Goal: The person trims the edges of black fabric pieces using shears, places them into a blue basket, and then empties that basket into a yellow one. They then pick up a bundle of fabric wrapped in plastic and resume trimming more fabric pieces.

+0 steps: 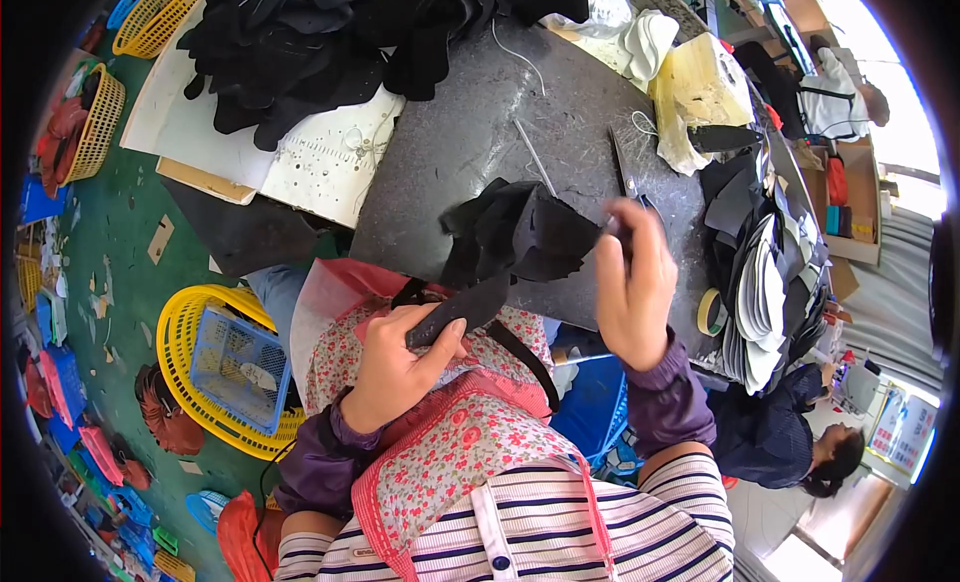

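My left hand point(395, 367) is closed on the end of a black fabric piece point(468, 310) in front of my apron. Beyond it, a loose pile of cut black pieces point(525, 227) lies at the near edge of the dark worktable point(440, 152). My right hand point(638, 287) is raised right of this pile, its fingers curled together and slightly blurred. Whatever is between those fingertips cannot be made out. Just beyond them lies a pointed dark metal blade point(622, 160), its lower end partly hidden by the hand. A thin whitish stick point(535, 154) rests behind the pile.
Black cut pieces point(290, 52) are heaped at the back left. Stacked black and white pieces point(760, 292), a tape roll point(709, 311) and a yellowish wrapped block point(705, 87) line the right side. A yellow basket point(172, 357) stands on the floor at left. Other people are at right.
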